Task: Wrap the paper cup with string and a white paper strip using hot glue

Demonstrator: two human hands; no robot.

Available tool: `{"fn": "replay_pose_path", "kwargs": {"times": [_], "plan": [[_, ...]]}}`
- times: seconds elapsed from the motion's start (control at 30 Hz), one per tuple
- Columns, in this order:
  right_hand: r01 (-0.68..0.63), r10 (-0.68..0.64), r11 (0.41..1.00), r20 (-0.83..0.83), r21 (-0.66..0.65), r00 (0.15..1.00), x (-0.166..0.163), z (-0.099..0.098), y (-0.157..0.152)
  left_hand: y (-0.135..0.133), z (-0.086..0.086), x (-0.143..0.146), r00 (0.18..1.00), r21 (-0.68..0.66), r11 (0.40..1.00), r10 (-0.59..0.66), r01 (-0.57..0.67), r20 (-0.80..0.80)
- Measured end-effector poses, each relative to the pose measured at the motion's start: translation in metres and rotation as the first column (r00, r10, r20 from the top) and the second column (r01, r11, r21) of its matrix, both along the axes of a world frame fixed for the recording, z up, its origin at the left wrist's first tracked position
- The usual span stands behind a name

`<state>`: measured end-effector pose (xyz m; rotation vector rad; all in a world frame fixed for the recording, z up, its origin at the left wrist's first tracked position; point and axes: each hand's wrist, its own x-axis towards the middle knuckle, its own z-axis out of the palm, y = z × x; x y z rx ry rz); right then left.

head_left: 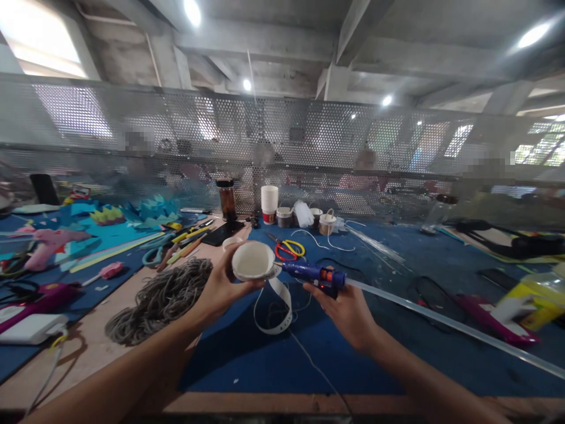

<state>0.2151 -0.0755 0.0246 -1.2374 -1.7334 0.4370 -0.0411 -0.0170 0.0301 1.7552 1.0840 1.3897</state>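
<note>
My left hand (225, 282) is closed around a white paper cup (253, 262), its open mouth tilted toward me. A pale printed strip (286, 315) hangs in a loop below the cup. In my right hand (346, 309) is a blue hot glue gun (309, 272), its nozzle pointing left at the cup's right side; whether the tip touches is too small to tell. A long clear glue stick (441, 318) sticks out of the gun's back toward the right edge. My right fingers wrap the gun's handle, which they partly hide.
Grey cord (163, 300) lies heaped on the left. Red and yellow scissors (289, 248), stacked paper cups (269, 204) and a brown jar (226, 200) are beyond my hands. A pink glue gun (53, 241) rests far left. Perforated metal screening (291, 141) closes the table's back.
</note>
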Motion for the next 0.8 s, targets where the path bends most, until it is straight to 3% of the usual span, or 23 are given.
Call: {"fn": "replay_pose_path", "kwargs": {"times": [0.53,0.8], "plan": [[-0.031,0.031,0.999,-0.013,-0.008,0.999,-0.0002,-0.0078,-0.0004,-0.0001,0.0042,0.003,0.999,-0.011,0.999,0.04,-0.04,0.018],[-0.014,0.014,1.0,-0.027,-0.005,1.0,-0.0013,-0.0046,-0.0006,0.0016,0.0016,0.0013,0.997,-0.082,0.996,-0.01,0.017,0.08]]}}
